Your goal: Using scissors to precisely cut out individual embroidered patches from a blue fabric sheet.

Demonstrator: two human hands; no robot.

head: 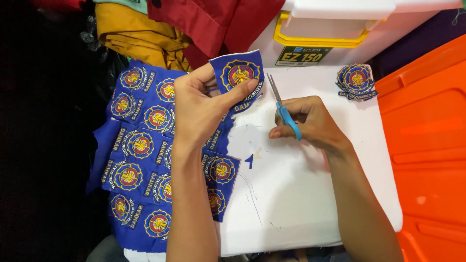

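Fingers of left hand [199, 104] pinch patch [238, 73], right hand [310, 121] grips scissors [284, 109] over white lid [301, 194]

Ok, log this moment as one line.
left hand: holds blue patch | right hand: holds scissors, blades beside patch | cut patches stacked on white surface

This looks like a small, makeshift sewing or garment workshop rather than a tidy factory line. A white plastic lid [310, 194] serves as the work surface at the centre of the frame, a blue sheet of embroidered badges [141, 155] hangs off its left edge, and a stack of cut badges [357, 81] lies at the upper right. Folded mustard and red garments [160, 29] pile along the top, beside a white storage box with a yellow handle [320, 34] and an orange plastic crate [427, 145] at the right.
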